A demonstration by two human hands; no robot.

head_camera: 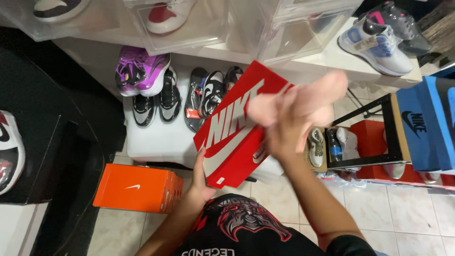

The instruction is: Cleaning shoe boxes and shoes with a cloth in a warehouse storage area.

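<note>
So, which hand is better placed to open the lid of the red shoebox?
The right hand, probably. It is raised in front of the red shoebox, blurred, and appears to hold nothing. The left hand already grips the box at its lower edge and supports it, so it is not free.

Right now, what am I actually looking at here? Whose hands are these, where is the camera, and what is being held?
There is no machine here: a person wears one camera on the head, so the single picture looks down over their own chest and arms. The left hand grips the lower edge of a red shoe box, which is tilted in the air. The right hand is raised in front of the box and blurred, so I cannot tell whether it grips anything. Beyond it, sneakers stand on a low white shelf, among them a purple pair. An orange shoe box lies on the tiled floor, a blue box sits on a rack at right, and clear plastic boxes line the top.
</note>
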